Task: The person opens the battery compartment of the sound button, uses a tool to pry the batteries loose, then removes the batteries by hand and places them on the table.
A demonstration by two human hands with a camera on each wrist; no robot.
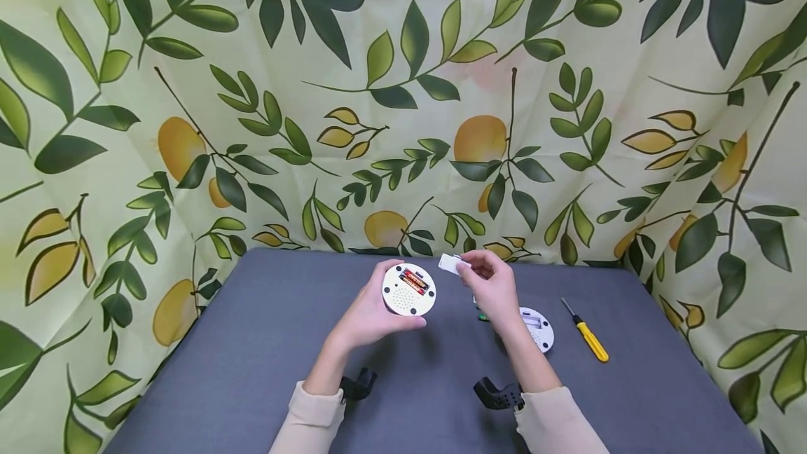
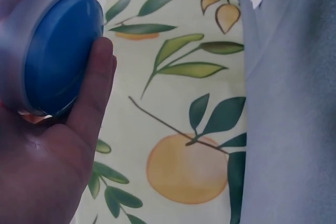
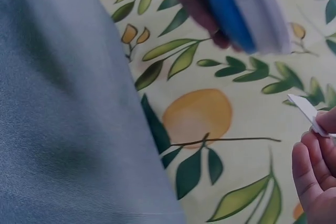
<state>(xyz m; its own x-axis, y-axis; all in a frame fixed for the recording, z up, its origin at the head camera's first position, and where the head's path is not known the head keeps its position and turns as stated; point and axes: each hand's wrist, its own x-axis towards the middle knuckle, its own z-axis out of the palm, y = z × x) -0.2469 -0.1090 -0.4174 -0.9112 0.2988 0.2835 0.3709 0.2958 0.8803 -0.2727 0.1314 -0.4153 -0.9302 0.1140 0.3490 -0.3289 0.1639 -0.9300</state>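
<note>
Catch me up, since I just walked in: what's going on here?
A person's left hand holds a round white device with batteries showing in its underside. The right hand pinches a small white piece, perhaps the battery cover, apart from the device. On the gray tabletop lie a similar white disc and a yellow screwdriver.

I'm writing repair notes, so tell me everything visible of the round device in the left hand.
The device is a squat round body that looks like plastic, white on one face and around its rim, with a smooth blue face opposite. The white face, turned toward the head camera, shows four dark round spots near its edge, a cluster of small holes, and an uncovered compartment holding red-and-black batteries. It is held tilted above the table, gripped by the left hand.
</note>
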